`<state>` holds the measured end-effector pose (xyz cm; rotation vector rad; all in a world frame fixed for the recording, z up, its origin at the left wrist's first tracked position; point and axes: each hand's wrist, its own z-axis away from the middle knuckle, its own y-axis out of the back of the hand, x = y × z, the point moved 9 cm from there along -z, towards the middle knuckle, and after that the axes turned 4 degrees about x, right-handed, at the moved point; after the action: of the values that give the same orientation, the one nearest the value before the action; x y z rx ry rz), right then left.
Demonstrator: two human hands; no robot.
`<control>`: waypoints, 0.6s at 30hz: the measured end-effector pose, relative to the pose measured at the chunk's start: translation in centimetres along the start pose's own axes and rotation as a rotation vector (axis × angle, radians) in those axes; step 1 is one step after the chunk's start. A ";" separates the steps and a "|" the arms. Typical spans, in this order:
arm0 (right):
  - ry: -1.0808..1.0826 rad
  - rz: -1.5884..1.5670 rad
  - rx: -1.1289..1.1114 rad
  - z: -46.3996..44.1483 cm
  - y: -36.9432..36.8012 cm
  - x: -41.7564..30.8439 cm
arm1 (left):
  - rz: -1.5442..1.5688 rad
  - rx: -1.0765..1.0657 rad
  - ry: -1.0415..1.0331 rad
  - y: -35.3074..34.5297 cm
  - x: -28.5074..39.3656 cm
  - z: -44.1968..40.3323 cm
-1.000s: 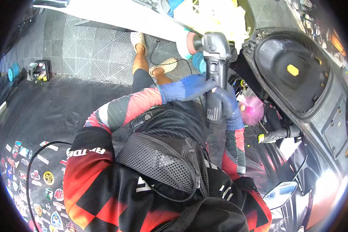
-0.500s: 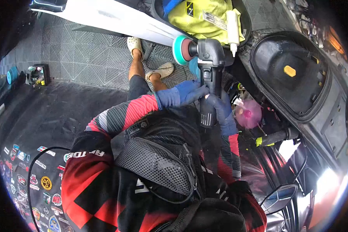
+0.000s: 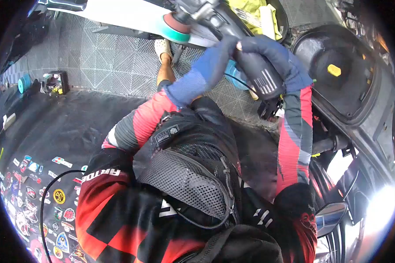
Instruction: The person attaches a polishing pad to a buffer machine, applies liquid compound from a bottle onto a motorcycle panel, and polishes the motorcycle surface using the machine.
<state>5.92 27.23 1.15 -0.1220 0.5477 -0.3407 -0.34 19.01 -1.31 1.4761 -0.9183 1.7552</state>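
Observation:
A black polisher (image 3: 227, 26) with a teal and brown foam pad (image 3: 176, 30) is tilted across the top of the view. Gloved in blue, my right hand (image 3: 274, 55) is closed around its handle near the vented end. From the other side, my left hand (image 3: 210, 63) also grips the handle, its thumb meeting the right one. The pad is over the edge of a long white panel (image 3: 123, 15); whether they touch I cannot tell. Just beyond the polisher lie a yellow-green cloth (image 3: 245, 5) and a white bottle (image 3: 267, 22), partly hidden by it.
On the right is a black tub-like vehicle part (image 3: 338, 101) with a yellow piece (image 3: 334, 70) inside. A mirror (image 3: 331, 215) stands lower right. My foot in a pale clog (image 3: 162, 48) rests on the tiled floor (image 3: 105, 61). A dark sticker-covered mat (image 3: 66, 144) lies left.
Both hands have raised the polisher up and forward, tilting its head to the left. The pad has moved left over the white panel. My right arm has extended forward.

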 end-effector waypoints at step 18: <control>-0.043 -0.127 0.166 4.4 0.7 5.5 | 0.157 -0.477 0.412 -6.9 -1.4 3.3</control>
<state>12.79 26.10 2.04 -0.0035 0.4682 -0.5042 7.38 19.82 -1.62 0.7239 -1.1465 1.7036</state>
